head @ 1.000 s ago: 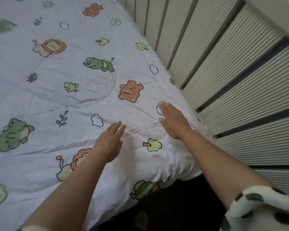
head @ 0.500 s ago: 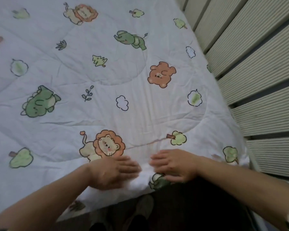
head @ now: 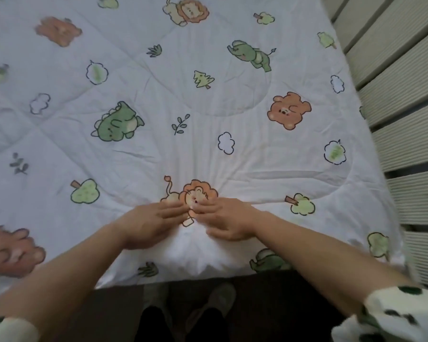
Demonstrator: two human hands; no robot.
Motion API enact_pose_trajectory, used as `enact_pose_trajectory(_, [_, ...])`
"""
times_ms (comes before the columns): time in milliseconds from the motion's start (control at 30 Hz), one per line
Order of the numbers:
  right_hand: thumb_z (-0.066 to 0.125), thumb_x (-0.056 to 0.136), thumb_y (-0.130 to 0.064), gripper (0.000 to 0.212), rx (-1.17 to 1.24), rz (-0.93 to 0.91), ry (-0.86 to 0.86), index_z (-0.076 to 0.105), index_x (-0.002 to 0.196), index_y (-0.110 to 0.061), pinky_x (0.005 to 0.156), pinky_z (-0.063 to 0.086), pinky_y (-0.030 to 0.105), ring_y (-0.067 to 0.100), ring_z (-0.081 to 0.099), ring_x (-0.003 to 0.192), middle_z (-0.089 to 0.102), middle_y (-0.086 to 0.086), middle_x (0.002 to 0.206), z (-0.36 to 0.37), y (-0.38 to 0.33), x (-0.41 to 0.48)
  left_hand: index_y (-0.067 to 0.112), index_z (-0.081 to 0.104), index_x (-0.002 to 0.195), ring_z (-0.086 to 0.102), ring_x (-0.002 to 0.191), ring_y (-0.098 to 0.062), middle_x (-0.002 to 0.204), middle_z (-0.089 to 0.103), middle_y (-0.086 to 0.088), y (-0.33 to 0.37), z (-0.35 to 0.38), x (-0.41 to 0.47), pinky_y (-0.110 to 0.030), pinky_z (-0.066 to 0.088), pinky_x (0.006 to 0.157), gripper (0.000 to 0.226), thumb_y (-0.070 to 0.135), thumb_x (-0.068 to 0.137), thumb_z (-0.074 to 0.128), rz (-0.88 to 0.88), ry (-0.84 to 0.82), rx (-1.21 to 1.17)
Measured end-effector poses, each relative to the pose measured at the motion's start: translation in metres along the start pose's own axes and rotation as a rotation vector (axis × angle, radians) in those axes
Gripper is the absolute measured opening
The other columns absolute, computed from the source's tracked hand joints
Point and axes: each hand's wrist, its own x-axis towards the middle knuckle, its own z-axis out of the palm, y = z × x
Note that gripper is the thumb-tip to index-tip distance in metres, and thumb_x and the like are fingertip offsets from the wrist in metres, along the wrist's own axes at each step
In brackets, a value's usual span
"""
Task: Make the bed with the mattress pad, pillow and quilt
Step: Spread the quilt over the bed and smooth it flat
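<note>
The quilt (head: 208, 149) runs off the top and left edges, so its full spread cannot be seen. It hides the bed beneath entirely. The brown bear print (head: 11, 251) near the left edge is smeared with blur. The lion print (head: 198, 191) is partly hidden behind the left hand (head: 147, 222) and right hand (head: 229, 219). Both spotted sleeves (head: 393, 317) are cut off at the bottom.

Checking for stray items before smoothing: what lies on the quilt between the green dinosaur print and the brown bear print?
In the head view, nothing loose: only bare quilt lies between the dinosaur and the bear, with a printed leaf sprig.
</note>
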Motion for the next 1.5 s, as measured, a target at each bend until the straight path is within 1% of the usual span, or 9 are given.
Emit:
enact_pose_trajectory(67, [0.048,0.090,-0.027,0.023,-0.020,-0.078,0.180,0.061,0.077,-0.013,0.065,0.054,0.040,0.027,0.061,0.080,0.064,0.006,0.083,-0.007,-0.013,0.001,0.019,0.070,0.112,0.064,0.109,-0.019,0.118,0.067,0.001,0.001,-0.004,-0.024,-0.034,0.058,0.082,0.039,0.029,0.088,0.040,0.068,0.127,0.000])
enact_pose_trajectory(133, [0.048,0.087,-0.022,0.019,-0.062,-0.048,0.334,0.058,0.074,-0.012,0.055,0.049,0.037,0.027,0.056,0.069,0.059,0.005,0.076,-0.024,-0.013,0.017,0.015,0.072,0.101,0.067,0.091,-0.023,0.101,0.070,-0.003,-0.008,-0.015,-0.039,-0.033,0.058,0.066,0.037,0.023,0.083,0.041,-0.067,0.206,-0.014])
enact_pose_trajectory(300, [0.038,0.100,-0.031,0.053,-0.058,0.294,0.271,0.030,0.148,-0.011,0.116,0.025,0.040,0.024,0.024,0.144,0.027,0.009,0.156,-0.052,0.014,0.067,0.011,0.029,0.149,0.024,0.144,-0.024,0.156,0.026,-0.006,-0.061,-0.010,-0.046,-0.042,0.027,0.115,0.054,0.018,0.097,0.042,-0.539,0.245,-0.055])
enact_pose_trajectory(500, [0.019,0.101,-0.046,0.067,-0.029,0.610,0.112,-0.014,0.150,-0.013,0.119,-0.009,0.044,0.020,-0.021,0.145,-0.021,0.006,0.158,-0.025,-0.003,0.142,0.021,-0.009,0.151,-0.014,0.146,-0.015,0.157,-0.019,0.004,-0.086,0.023,-0.095,-0.034,-0.001,0.119,0.062,0.045,0.101,0.017,-0.710,0.054,-0.106])
enact_pose_trajectory(600, [0.019,0.100,-0.045,0.068,-0.116,0.346,0.031,-0.014,0.150,-0.012,0.119,-0.007,0.046,0.020,-0.024,0.144,-0.022,0.006,0.157,0.010,-0.056,0.162,0.023,0.001,0.152,-0.003,0.147,-0.012,0.157,-0.008,0.009,-0.090,0.043,-0.143,-0.030,0.008,0.118,0.065,0.051,0.095,0.013,-0.619,0.060,-0.127])
enact_pose_trajectory(767, [0.026,0.099,-0.043,0.060,-0.194,-0.251,-0.087,0.016,0.153,-0.016,0.121,0.004,0.038,0.018,0.003,0.148,0.008,0.001,0.160,0.005,-0.102,0.170,0.014,0.068,0.114,0.067,0.103,-0.026,0.118,0.067,-0.007,-0.109,0.040,-0.213,-0.037,0.054,0.084,0.050,0.020,0.064,0.068,-0.413,0.190,-0.022])
enact_pose_trajectory(1033, [0.001,0.088,-0.059,0.074,-0.176,0.301,0.076,-0.008,0.152,-0.022,0.120,-0.001,0.042,0.015,-0.014,0.147,-0.012,-0.005,0.160,-0.039,-0.096,0.277,0.014,0.022,0.150,0.018,0.145,-0.025,0.157,0.019,-0.004,-0.191,0.048,-0.245,-0.039,0.016,0.117,0.067,0.043,0.090,0.016,-0.576,0.203,0.032])
enact_pose_trajectory(1333, [0.036,0.099,-0.040,0.062,-0.254,-0.394,-0.144,0.011,0.153,-0.022,0.119,-0.001,0.043,0.019,-0.007,0.148,0.002,-0.003,0.161,0.048,-0.194,0.264,0.019,0.020,0.152,0.014,0.147,-0.018,0.159,0.017,0.002,-0.188,0.109,-0.333,-0.039,0.016,0.115,0.058,0.046,0.101,0.017,-0.160,0.059,0.138])
enact_pose_trajectory(1500, [0.033,0.099,-0.036,0.062,-0.276,-0.110,0.057,0.010,0.153,-0.017,0.120,0.003,0.041,0.018,-0.002,0.149,0.003,0.002,0.161,-0.002,-0.177,0.307,0.019,0.025,0.150,0.009,0.147,-0.017,0.157,0.022,0.002,-0.214,0.072,-0.321,-0.035,0.009,0.118,0.053,0.040,0.102,0.016,-0.235,0.185,0.164])
